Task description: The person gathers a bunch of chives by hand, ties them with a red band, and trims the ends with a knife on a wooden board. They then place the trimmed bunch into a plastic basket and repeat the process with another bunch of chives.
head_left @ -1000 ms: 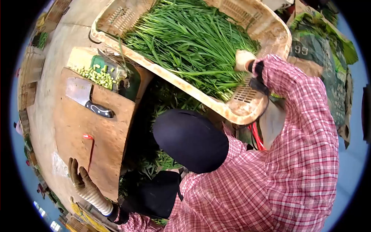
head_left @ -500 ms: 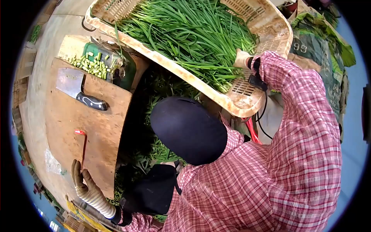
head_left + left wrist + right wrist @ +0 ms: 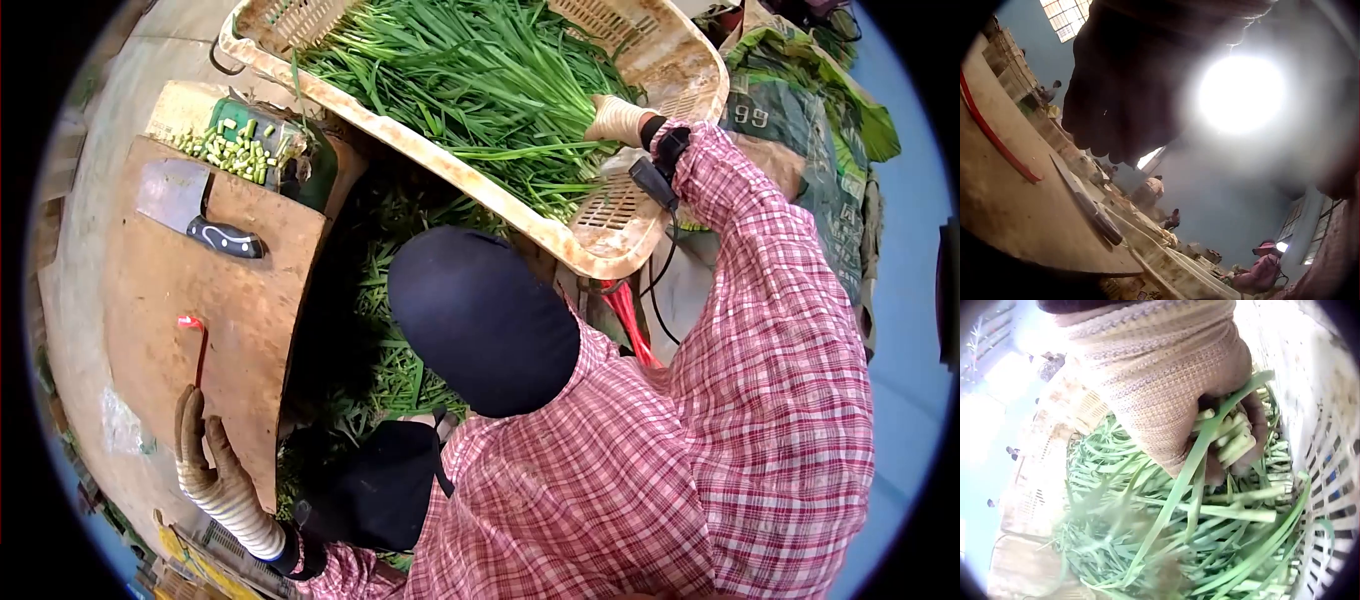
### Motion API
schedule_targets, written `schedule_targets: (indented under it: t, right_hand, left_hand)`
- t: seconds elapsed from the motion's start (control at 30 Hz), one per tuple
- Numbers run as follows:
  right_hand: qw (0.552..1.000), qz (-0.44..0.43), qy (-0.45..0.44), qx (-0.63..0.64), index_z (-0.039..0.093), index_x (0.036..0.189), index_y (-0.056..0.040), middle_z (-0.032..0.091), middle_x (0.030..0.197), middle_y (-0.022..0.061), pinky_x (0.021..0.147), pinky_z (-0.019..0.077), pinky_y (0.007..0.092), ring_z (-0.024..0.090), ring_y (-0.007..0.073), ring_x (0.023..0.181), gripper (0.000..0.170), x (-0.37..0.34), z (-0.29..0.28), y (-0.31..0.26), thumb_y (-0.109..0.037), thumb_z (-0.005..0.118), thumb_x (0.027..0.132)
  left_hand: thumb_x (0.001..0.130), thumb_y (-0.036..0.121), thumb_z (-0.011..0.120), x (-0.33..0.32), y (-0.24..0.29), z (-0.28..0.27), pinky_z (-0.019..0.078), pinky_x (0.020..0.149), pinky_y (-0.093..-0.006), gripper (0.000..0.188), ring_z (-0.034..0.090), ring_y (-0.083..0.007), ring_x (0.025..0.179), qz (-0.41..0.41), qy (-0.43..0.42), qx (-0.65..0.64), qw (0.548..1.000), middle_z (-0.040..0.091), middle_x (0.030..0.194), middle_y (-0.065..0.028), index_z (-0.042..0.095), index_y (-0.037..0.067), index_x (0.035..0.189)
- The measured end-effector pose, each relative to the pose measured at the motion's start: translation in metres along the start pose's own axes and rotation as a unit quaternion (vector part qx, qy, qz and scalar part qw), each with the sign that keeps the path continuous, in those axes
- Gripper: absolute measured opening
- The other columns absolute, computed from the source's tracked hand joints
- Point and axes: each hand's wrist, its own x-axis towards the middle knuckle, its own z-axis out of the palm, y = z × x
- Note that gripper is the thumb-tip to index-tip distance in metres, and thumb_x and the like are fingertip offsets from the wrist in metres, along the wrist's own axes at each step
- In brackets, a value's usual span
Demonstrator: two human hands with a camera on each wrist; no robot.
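Observation:
Long green stalks (image 3: 450, 70) fill a dirty cream plastic crate (image 3: 420, 160). The gloved right hand (image 3: 617, 121) is at the crate's right end, gripping a bunch of them. In the right wrist view, that hand (image 3: 1166, 387) curls its fingers round several pale cut stalk ends (image 3: 1235, 439). At the lower left, the gloved left hand (image 3: 222, 480) is raised by the edge of a wooden board (image 3: 235, 330), fingers extended and holding nothing. Its fingertips are near a thin red strip (image 3: 202, 355). A cleaver (image 3: 190, 212) lies farther up the board.
Short cut pieces (image 3: 228, 150) lie on a box beyond the board. Loose greens (image 3: 405, 375) are on the floor between board and crate. A printed green sack (image 3: 800, 130) stands to the right. Other people, one in pink (image 3: 1260, 272), appear in the left wrist view.
The right hand has lifted slightly and drawn a bunch of stalks up with it. The left hand stays raised with little change. The head view has shifted, moving the board and crate in it.

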Motion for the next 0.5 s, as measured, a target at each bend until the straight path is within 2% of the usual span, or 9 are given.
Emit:
schedule_targets:
  t: [0.07,0.13,0.2,0.23,0.27,0.3,0.33,0.43,0.5]
  right_hand:
    - [0.995,-0.025,0.059,-0.073,0.045,0.123,0.0089,0.061,0.104,0.0298,0.082,0.0493,0.0385,0.060,0.0379,0.099,0.070,-0.014,-0.001,-0.016,-0.019,0.073,0.065]
    - [0.981,-0.028,0.080,-0.176,0.042,0.125,0.0061,0.063,0.091,0.0276,0.072,0.0507,0.0436,0.063,0.0402,0.086,0.063,-0.029,-0.003,-0.036,-0.007,0.065,0.068]
    - [0.967,-0.067,0.147,-0.195,0.038,0.128,0.0064,0.064,0.089,0.0275,0.071,0.0507,0.0444,0.063,0.0401,0.085,0.063,-0.039,-0.004,-0.048,-0.003,0.060,0.070]
    - [0.970,-0.077,0.148,-0.179,0.037,0.129,0.0084,0.063,0.090,0.0286,0.072,0.0513,0.0436,0.064,0.0394,0.086,0.061,-0.042,0.002,-0.047,-0.001,0.058,0.072]
    - [0.979,-0.039,0.048,-0.194,0.040,0.126,0.0103,0.063,0.090,0.0288,0.073,0.0516,0.0427,0.064,0.0383,0.087,0.062,-0.044,0.002,-0.044,-0.007,0.062,0.071]
    - [0.983,-0.039,0.024,-0.178,0.042,0.124,0.0102,0.063,0.090,0.0288,0.074,0.0515,0.0424,0.064,0.0381,0.088,0.063,-0.050,-0.006,-0.047,-0.011,0.066,0.069]
    - [0.986,-0.042,-0.004,-0.164,0.045,0.121,0.0101,0.064,0.091,0.0287,0.075,0.0514,0.0421,0.064,0.0378,0.088,0.065,-0.053,-0.010,-0.049,-0.015,0.069,0.066]
    - [0.997,-0.045,0.043,-0.051,0.050,0.114,0.0085,0.063,0.094,0.0280,0.078,0.0501,0.0409,0.062,0.0384,0.091,0.065,-0.057,-0.014,-0.035,-0.022,0.074,0.061]
    - [0.995,-0.052,0.078,-0.019,0.049,0.114,0.0088,0.062,0.098,0.0286,0.080,0.0493,0.0401,0.061,0.0387,0.094,0.065,-0.065,-0.022,-0.035,-0.021,0.073,0.061]
  left_hand:
    - [0.089,-0.005,0.054,0.006,0.020,-0.004,0.0432,0.094,-0.0289,0.028,0.057,-0.0203,0.109,0.020,-0.008,0.011,1.000,0.061,0.119,-0.0121,0.061,-0.002,0.116]
    - [0.088,-0.006,0.055,0.009,0.037,-0.002,0.0436,0.095,-0.0293,0.028,0.057,-0.0208,0.110,0.041,-0.018,0.020,0.999,0.061,0.119,-0.0126,0.061,-0.002,0.115]
    - [0.087,-0.006,0.056,0.022,0.059,0.007,0.0446,0.095,-0.0309,0.027,0.058,-0.0221,0.110,0.101,-0.028,-0.055,0.993,0.062,0.118,-0.0125,0.062,-0.001,0.113]
    - [0.085,-0.007,0.058,0.031,0.080,0.013,0.0457,0.093,-0.0325,0.027,0.059,-0.0237,0.108,0.144,-0.031,-0.028,0.989,0.062,0.117,-0.0119,0.064,0.000,0.111]
    - [0.082,-0.006,0.060,0.037,0.104,0.017,0.0461,0.092,-0.0329,0.029,0.059,-0.0250,0.107,0.167,-0.055,-0.016,0.984,0.062,0.117,-0.0120,0.064,0.000,0.110]
    - [0.080,-0.006,0.063,0.048,0.125,0.022,0.0464,0.091,-0.0333,0.030,0.059,-0.0262,0.105,0.191,-0.073,-0.004,0.979,0.062,0.116,-0.0121,0.064,0.001,0.109]
    - [0.073,-0.002,0.070,0.063,0.139,0.035,0.0464,0.091,-0.0356,0.036,0.059,-0.0286,0.105,0.287,-0.067,-0.005,0.956,0.062,0.115,-0.0120,0.065,0.002,0.109]
    - [0.061,0.005,0.078,0.108,0.195,0.080,0.0439,0.095,-0.0381,0.062,0.053,-0.0301,0.117,0.416,-0.156,-0.061,0.894,0.058,0.124,-0.0124,0.059,0.004,0.120]
    - [0.059,0.011,0.081,0.138,0.226,0.138,0.0392,0.102,-0.0393,0.085,0.045,-0.0319,0.125,0.496,-0.211,-0.090,0.837,0.048,0.136,-0.0146,0.045,0.008,0.135]
